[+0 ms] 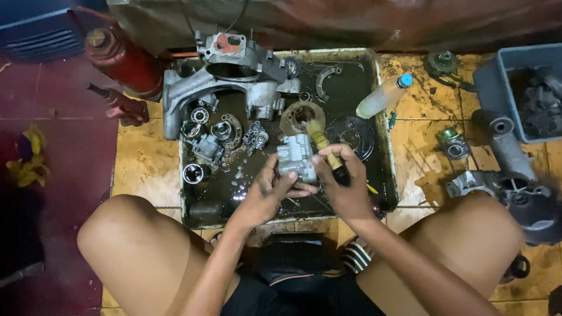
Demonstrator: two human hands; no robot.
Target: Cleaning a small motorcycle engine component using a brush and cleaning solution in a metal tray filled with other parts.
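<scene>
Your left hand (266,193) grips the small metal casting (295,158) over the wash tray (386,140); your right hand (342,181) pinches the paintbrush (325,146), bristles on it.

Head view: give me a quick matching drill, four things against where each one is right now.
Things:
1. small metal part
2. brush
3. plastic bottle
4. big metal casing

Places:
A. lying on the tray's right rim, blue cap pointing away
B. held in the left hand
C. resting across the tray's far left corner
D. held in the right hand, bristles at the small part

Pairs: 1-B, 2-D, 3-A, 4-C
</scene>
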